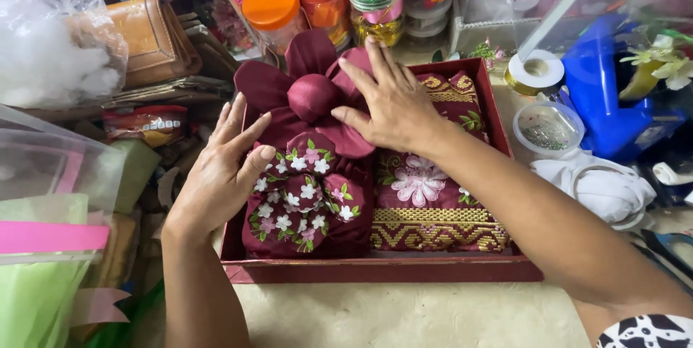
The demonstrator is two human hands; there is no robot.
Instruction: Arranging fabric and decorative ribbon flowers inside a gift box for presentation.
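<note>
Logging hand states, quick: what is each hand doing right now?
Left hand: open, fingers resting against the maroon folded fabric flower.
Right hand: open, flat on the same flower's petals.

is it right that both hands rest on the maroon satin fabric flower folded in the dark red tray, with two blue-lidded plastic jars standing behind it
Not quite. The head view shows the two plastic jars with orange lids, not blue. The rest holds: the left hand and right hand both rest on the maroon satin fabric flower folded in the dark red tray.
</note>
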